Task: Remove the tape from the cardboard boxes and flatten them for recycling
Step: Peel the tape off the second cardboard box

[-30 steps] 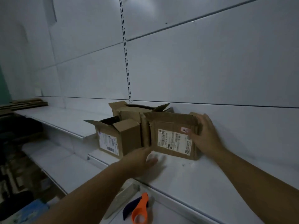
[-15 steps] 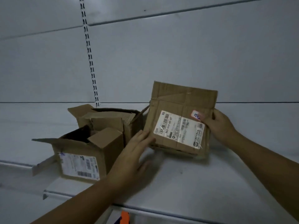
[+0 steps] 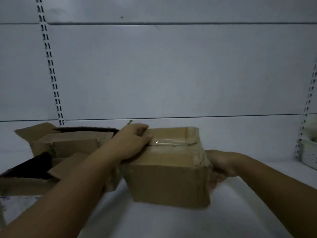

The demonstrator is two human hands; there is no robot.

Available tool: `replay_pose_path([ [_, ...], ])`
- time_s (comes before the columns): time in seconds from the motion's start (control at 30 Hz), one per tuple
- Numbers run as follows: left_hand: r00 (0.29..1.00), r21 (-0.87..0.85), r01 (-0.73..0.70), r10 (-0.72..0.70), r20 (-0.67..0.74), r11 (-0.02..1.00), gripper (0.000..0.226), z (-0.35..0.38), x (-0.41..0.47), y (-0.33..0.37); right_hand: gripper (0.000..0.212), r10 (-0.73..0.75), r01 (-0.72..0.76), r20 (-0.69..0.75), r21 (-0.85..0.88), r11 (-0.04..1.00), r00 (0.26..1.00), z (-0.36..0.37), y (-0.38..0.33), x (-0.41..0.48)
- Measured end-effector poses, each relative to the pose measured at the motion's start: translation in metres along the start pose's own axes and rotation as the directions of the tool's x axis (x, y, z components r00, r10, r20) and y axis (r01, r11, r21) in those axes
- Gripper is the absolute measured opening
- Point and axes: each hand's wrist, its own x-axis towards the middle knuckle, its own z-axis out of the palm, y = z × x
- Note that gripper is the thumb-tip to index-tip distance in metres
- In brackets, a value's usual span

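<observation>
On matte shelf [image 3: 154, 224] | taped cardboard box [image 3: 168, 182] | left hand [image 3: 132, 143], right hand [image 3: 221, 166] clasp it

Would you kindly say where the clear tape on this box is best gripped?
Likely its left end, pinched from above by the left hand: the clear tape lies along the seam atop the box; its right end wraps over an edge.

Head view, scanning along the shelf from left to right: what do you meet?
open cardboard boxes → left hand → taped box → right hand → pale object at the far right edge
</observation>
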Motion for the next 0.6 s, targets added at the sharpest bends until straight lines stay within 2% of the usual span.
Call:
replay_pose_path([
  [0.07,0.989,0.002,0.043,-0.043,0.141,0.999,0.044,0.02,0.007,-0.007,0.052,0.066,-0.112,-0.131,-0.385,0.916,0.989,0.004,0.01,0.005],
  [0.1,0.983,-0.017,0.07,-0.066,0.173,0.997,0.044,0.027,0.012,-0.009,0.051,0.012,-0.128,-0.223,-0.515,0.847,0.975,0.003,0.013,0.009],
  [0.13,0.977,-0.025,0.103,-0.096,0.19,0.994,0.044,0.03,0.017,-0.009,0.052,-0.101,-0.109,-0.318,-0.58,0.807,0.943,0.001,0.015,0.012],
  [0.17,0.971,-0.015,0.132,-0.126,0.205,0.991,0.044,0.033,0.024,-0.009,0.054,-0.236,-0.04,-0.399,-0.572,0.819,0.886,-0.003,0.018,0.015],
  [0.2,0.965,0.002,0.153,-0.15,0.217,0.988,0.044,0.033,0.029,-0.01,0.054,-0.37,0.079,-0.48,-0.523,0.849,0.795,-0.006,0.018,0.018],
  [0.23,0.96,0.017,0.166,-0.165,0.225,0.986,0.043,0.034,0.033,-0.01,0.049,-0.479,0.226,-0.561,-0.461,0.858,0.675,-0.007,0.016,0.018],
  [0.3,0.957,0.037,0.186,-0.19,0.219,0.982,0.041,0.041,0.042,-0.007,0.034,-0.607,0.501,-0.667,-0.382,0.776,0.432,-0.004,0.013,0.013],
  [0.37,0.963,0.064,0.2,-0.208,0.172,0.978,0.035,0.05,0.048,-0.004,0.023,-0.759,0.699,-0.611,-0.441,0.563,0.227,0.007,0.01,0.004],
  [0.4,0.965,0.087,0.207,-0.218,0.144,0.975,0.033,0.053,0.051,-0.002,0.024,-0.843,0.739,-0.52,-0.513,0.437,0.137,0.013,0.012,0.0],
  [0.47,0.967,0.14,0.223,-0.237,0.095,0.965,0.032,0.058,0.055,-0.001,0.036,-0.951,0.708,-0.31,-0.672,0.216,-0.004,0.023,0.02,-0.003],
  [0.53,0.969,0.164,0.225,-0.238,0.07,0.961,0.032,0.06,0.056,-0.001,0.049,-0.982,0.614,-0.175,-0.784,0.093,-0.075,0.025,0.032,0.003],
  [0.6,0.97,0.173,0.222,-0.235,0.056,0.96,0.033,0.061,0.057,-0.002,0.058,-0.991,0.519,-0.104,-0.853,0.046,-0.084,0.024,0.042,0.011],
])
